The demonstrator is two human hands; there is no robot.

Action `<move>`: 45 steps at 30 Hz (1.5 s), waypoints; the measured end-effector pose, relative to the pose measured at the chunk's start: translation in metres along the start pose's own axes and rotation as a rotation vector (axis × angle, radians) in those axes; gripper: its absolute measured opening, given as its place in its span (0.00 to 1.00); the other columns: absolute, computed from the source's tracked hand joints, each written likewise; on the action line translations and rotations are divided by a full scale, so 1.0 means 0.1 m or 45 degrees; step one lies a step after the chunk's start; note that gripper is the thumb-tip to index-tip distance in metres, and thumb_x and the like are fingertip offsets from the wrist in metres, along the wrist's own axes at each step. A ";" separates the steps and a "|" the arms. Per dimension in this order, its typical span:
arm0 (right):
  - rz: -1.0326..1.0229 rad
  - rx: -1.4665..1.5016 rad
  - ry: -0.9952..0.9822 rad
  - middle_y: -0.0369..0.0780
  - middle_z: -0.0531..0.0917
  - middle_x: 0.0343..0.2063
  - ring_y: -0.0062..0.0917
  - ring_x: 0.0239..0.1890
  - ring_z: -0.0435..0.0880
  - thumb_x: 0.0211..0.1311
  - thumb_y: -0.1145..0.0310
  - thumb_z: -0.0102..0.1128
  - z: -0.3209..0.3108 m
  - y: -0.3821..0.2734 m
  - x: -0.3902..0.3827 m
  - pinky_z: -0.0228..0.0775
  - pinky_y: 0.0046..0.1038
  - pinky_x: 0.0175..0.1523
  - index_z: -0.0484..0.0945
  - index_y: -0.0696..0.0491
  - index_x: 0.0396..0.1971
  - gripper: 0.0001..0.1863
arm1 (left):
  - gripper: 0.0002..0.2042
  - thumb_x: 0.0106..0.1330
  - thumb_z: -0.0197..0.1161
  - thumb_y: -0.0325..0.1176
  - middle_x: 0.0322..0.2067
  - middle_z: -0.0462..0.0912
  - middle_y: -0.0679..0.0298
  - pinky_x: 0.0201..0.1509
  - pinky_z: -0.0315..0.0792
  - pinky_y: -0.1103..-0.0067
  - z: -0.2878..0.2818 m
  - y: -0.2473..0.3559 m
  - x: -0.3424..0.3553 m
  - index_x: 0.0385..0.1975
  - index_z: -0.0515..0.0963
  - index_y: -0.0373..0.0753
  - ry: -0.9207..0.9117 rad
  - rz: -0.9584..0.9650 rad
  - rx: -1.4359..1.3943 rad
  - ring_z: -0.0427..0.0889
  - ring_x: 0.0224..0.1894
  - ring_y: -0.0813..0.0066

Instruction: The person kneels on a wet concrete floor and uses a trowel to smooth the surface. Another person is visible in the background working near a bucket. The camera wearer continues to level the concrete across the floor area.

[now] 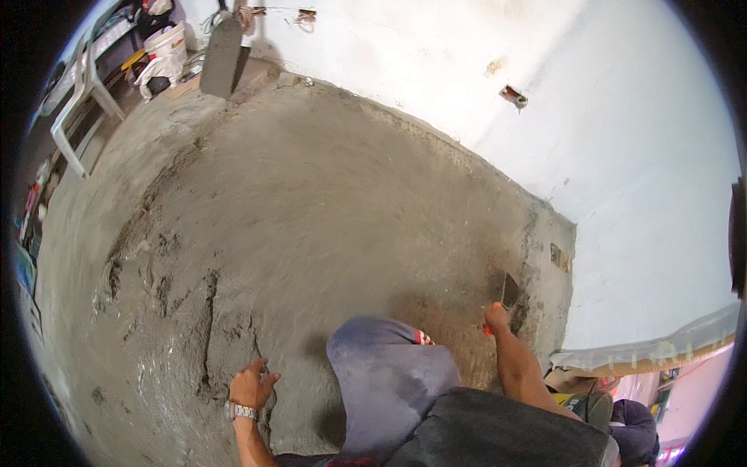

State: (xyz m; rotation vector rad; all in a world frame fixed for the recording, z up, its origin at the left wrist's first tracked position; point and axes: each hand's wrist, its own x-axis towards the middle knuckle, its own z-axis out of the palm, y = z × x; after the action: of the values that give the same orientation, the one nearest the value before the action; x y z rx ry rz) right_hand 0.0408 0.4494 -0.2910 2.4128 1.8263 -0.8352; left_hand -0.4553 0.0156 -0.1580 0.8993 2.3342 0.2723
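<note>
Nearest me, the person's bent knee, in grey-blue cloth, is to the left of the trowel, which is my landmark. Farther to the trowel's left, the left hand is empty, its fingers loosely spread; I can't tell whether it touches the wet cement around it. A metal-banded watch circles that wrist. The right hand is closed round the trowel's red-orange handle, with the dark blade ahead of the knuckles, close to the foot of the wall. Just right of the blade, a small recessed box sits low in that wall. Beyond the trowel, smoothed grey cement stretches away to its left. At the far end, well left of the trowel, are a white plastic chair, a white bucket and an upright grey board.
</note>
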 end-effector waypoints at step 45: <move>-1.130 -0.354 -0.628 0.54 0.77 0.44 0.45 0.48 0.77 0.49 0.71 0.57 0.58 -4.11 1.01 0.68 0.42 0.53 0.67 0.61 0.52 0.26 | 0.18 0.58 0.59 0.35 0.34 0.83 0.59 0.34 0.75 0.67 -1.44 3.68 1.11 0.50 0.74 0.47 0.041 0.682 0.140 0.82 0.31 0.59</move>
State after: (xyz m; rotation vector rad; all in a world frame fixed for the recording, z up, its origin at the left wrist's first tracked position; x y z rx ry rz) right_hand -0.3321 0.6547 -0.2562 1.0343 2.5131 -0.9723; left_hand -0.4106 0.3686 0.0470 1.5791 2.1121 0.3781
